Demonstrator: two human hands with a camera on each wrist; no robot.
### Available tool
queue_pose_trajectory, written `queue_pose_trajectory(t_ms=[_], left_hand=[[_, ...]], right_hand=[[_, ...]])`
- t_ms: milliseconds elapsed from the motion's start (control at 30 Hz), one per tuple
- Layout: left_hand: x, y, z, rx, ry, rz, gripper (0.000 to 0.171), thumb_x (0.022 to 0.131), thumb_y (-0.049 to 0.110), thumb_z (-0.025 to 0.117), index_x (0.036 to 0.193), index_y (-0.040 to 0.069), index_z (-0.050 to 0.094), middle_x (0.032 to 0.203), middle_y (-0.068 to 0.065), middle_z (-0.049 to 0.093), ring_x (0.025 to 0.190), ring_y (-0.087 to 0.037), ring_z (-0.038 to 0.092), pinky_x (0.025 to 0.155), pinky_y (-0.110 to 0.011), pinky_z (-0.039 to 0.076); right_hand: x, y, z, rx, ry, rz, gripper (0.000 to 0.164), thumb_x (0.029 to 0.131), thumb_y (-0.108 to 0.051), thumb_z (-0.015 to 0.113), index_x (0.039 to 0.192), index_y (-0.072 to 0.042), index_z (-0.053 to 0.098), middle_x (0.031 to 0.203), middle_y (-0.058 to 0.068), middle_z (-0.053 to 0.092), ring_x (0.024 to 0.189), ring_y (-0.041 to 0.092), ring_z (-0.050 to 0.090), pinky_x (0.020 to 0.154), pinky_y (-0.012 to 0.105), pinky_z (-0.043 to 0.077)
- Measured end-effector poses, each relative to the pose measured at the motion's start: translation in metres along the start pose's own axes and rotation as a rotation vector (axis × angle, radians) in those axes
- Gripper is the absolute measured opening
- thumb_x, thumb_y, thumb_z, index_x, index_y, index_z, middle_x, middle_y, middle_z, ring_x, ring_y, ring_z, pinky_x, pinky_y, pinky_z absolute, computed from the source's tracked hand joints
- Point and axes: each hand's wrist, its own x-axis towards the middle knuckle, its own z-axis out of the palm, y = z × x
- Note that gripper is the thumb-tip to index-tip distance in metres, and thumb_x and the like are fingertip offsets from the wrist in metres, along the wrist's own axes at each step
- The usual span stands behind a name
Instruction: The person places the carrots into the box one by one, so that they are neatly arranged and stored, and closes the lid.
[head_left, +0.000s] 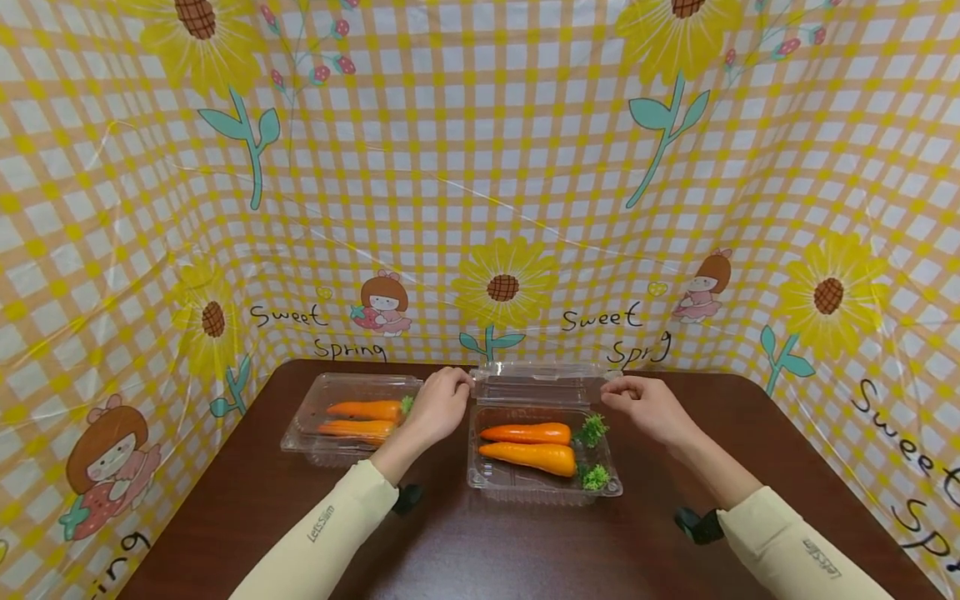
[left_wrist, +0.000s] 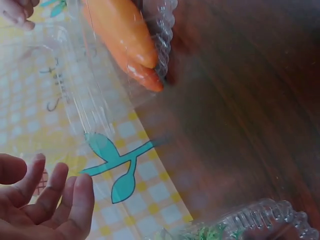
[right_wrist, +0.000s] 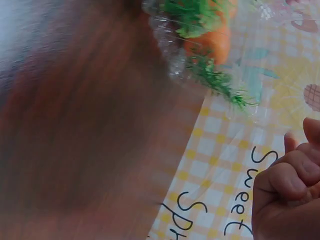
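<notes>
A clear plastic clamshell box (head_left: 510, 487) stands with its lid (head_left: 532, 387) raised at the back. Inside lie two carrots, a red-orange carrot (head_left: 525, 433) and a lighter orange carrot (head_left: 528, 457), with green leafy tops (head_left: 594, 429) at the right end. My left hand (head_left: 442, 404) is at the lid's left edge, its fingers loosely bent and nothing between them in the left wrist view. Near the lid's right corner is my right hand (head_left: 648, 408); the right wrist view shows its fingers (right_wrist: 287, 180) loosely curled, with no object visible in them.
To the left sits another clear clamshell box (head_left: 315, 408), closed over two more carrots (head_left: 363, 410), partly behind my left forearm. The dark brown table (head_left: 495, 550) ends at a checked, flower-printed cloth (head_left: 517, 183) hung around the back and sides.
</notes>
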Motion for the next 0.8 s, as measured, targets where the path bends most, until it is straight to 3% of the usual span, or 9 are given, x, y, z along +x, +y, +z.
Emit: queue_pose_trajectory(t_ms=[100,167,333,467,800], left_hand=[[-0.008,0.002,-0.002,0.005,-0.027,0.0,0.029,0.107,0.017,0.044,0.111,0.006,0.071,0.12,-0.011,0.066,0.115,-0.032,0.059,0.097,-0.049,0.048],[-0.013,0.002,-0.003,0.009,-0.044,0.0,0.029,0.107,0.018,0.045,0.112,0.006,0.071,0.12,-0.01,0.066,0.114,-0.032,0.06,0.096,-0.049,0.048],[-0.025,0.001,-0.003,0.01,-0.072,0.012,0.029,0.106,0.018,0.046,0.113,0.006,0.072,0.118,-0.011,0.067,0.115,-0.032,0.06,0.098,-0.05,0.047],[-0.033,-0.001,-0.002,0.008,-0.093,0.031,0.029,0.106,0.017,0.047,0.114,0.005,0.072,0.119,-0.011,0.067,0.118,-0.034,0.059,0.101,-0.052,0.046],[-0.052,-0.003,0.002,0.012,-0.159,0.009,0.033,0.104,0.022,0.053,0.128,0.005,0.068,0.135,-0.015,0.061,0.13,-0.038,0.052,0.107,-0.057,0.043]], right_hand=[[-0.008,0.004,0.001,0.001,-0.007,-0.015,0.035,0.101,-0.028,0.062,0.126,-0.004,0.067,0.079,0.01,0.059,0.066,0.017,0.048,0.058,0.031,0.041],[-0.012,0.006,0.001,0.005,-0.019,-0.032,0.036,0.101,-0.027,0.063,0.127,-0.003,0.066,0.072,0.005,0.055,0.061,0.015,0.043,0.056,0.031,0.038],[-0.022,0.013,0.004,-0.025,-0.021,-0.087,0.033,0.099,-0.022,0.065,0.126,-0.003,0.065,0.08,0.005,0.06,0.064,0.014,0.05,0.057,0.027,0.043],[-0.027,0.019,0.008,-0.029,-0.027,-0.106,0.03,0.098,-0.017,0.066,0.126,-0.005,0.064,0.07,0.002,0.046,0.054,0.012,0.04,0.05,0.027,0.036],[-0.04,0.029,0.016,-0.062,-0.075,-0.151,0.044,0.096,-0.036,0.069,0.134,-0.014,0.061,0.064,-0.001,0.046,0.048,0.009,0.034,0.047,0.027,0.033]])
